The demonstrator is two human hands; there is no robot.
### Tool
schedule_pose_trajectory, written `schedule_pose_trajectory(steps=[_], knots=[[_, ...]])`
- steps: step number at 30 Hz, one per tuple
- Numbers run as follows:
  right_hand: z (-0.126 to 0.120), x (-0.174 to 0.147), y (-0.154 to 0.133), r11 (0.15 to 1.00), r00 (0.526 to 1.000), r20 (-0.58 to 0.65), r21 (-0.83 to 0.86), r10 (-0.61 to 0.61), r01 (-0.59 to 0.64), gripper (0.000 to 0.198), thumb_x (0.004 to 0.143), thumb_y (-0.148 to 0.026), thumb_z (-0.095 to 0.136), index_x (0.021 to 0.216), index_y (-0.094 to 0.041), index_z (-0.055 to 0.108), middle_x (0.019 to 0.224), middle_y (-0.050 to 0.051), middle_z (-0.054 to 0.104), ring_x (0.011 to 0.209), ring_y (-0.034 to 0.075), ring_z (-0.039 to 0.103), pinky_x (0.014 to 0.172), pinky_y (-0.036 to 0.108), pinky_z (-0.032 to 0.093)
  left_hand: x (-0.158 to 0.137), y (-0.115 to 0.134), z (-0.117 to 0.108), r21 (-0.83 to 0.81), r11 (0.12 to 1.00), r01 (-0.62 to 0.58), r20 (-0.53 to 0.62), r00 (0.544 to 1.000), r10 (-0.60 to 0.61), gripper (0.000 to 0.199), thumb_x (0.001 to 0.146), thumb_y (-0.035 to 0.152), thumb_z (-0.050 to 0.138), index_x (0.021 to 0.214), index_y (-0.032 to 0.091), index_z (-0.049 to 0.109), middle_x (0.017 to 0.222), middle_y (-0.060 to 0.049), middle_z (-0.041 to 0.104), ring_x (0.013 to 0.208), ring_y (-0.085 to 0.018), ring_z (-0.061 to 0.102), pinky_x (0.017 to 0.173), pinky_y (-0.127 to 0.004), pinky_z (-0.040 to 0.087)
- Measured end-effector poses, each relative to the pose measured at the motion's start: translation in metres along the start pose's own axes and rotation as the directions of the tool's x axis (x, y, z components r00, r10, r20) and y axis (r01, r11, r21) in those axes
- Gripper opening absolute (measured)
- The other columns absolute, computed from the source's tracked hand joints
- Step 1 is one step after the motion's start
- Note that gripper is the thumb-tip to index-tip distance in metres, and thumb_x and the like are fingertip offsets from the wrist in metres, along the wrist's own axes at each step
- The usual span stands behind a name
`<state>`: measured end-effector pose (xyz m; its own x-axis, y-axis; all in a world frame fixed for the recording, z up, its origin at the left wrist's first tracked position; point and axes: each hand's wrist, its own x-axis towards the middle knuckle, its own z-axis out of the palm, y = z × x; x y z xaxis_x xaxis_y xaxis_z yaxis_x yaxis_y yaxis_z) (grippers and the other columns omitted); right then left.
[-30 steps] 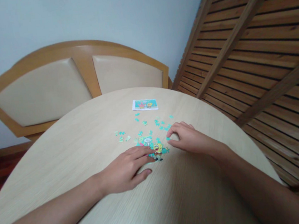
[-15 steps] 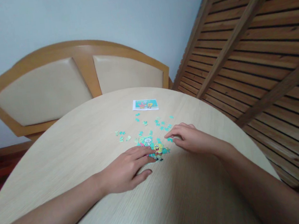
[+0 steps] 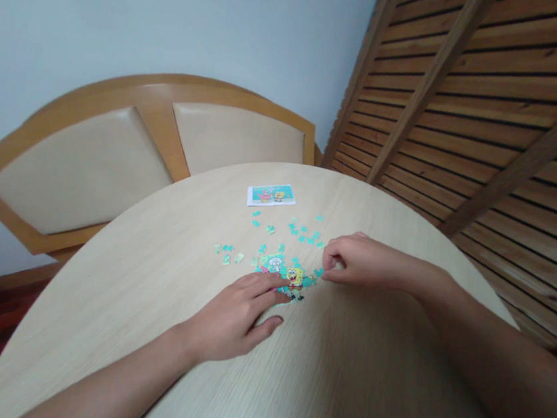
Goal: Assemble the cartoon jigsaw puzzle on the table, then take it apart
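Observation:
A partly joined jigsaw puzzle [image 3: 295, 275] with cartoon figures on a teal ground lies on the round table. My left hand [image 3: 243, 312] rests flat across its left side, fingers outstretched and thumb apart, covering part of the picture. To the right of the puzzle, my right hand [image 3: 357, 260] is bent with thumb and forefinger brought together around a teal puzzle piece [image 3: 319, 273] at their tips. Loose teal puzzle pieces [image 3: 311, 239] are scattered just beyond my right hand. A few more loose pieces [image 3: 226, 260] lie beyond my left hand.
Behind the pieces lies a reference picture card [image 3: 271, 195] with the same cartoon figures. The pale wooden table [image 3: 152, 250] has a curved far edge. A padded chair back [image 3: 144, 90] stands beyond it, and a slatted wooden screen [image 3: 467, 100] leans at the right.
My right hand has drawn slightly nearer and to the right, and its fingers have curled into a pinch, moving a teal piece toward the puzzle's right edge. My left hand has stayed put.

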<state>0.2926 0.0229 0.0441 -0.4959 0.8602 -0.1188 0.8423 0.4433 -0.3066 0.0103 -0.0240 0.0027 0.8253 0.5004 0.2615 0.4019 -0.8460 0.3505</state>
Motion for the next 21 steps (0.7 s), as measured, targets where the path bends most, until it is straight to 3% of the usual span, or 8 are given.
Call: schedule_pose_trajectory(steps=[4,12,21], knots=[[0.004,0.001,0.001,0.997,0.996,-0.046,0.028,-0.075,0.077,0.014,0.078,-0.026,0.068,0.09,-0.021,0.072,0.086,0.003,0.071,0.073,0.017,0.061,0.066,0.027,0.041,0.0,0.0,0.0,-0.001,1.0,0.003,0.003,1.0,-0.003,0.033,0.097,0.025,0.056,0.13,0.021,0.057,0.143,-0.012,0.056,0.134,-0.026,0.052,0.115,-0.047,0.042],[0.003,-0.004,-0.003,0.992,0.994,0.073,0.089,0.079,-0.086,0.006,0.075,-0.026,0.065,0.071,-0.022,0.068,0.073,0.001,0.069,0.064,0.017,0.058,0.057,0.027,0.038,0.001,0.001,-0.001,-0.004,1.0,0.007,0.016,1.0,-0.007,0.034,0.097,0.025,0.055,0.131,0.021,0.057,0.143,-0.012,0.056,0.134,-0.027,0.053,0.114,-0.048,0.043],[-0.004,-0.013,-0.015,0.989,0.985,0.156,0.114,0.078,-0.096,0.007,0.072,-0.026,0.064,0.066,-0.022,0.066,0.066,-0.002,0.067,0.061,0.015,0.056,0.053,0.026,0.035,0.001,0.001,-0.001,0.003,1.0,0.008,0.016,1.0,-0.008,0.034,0.097,0.025,0.056,0.13,0.021,0.058,0.143,-0.012,0.056,0.134,-0.027,0.052,0.114,-0.046,0.043]])
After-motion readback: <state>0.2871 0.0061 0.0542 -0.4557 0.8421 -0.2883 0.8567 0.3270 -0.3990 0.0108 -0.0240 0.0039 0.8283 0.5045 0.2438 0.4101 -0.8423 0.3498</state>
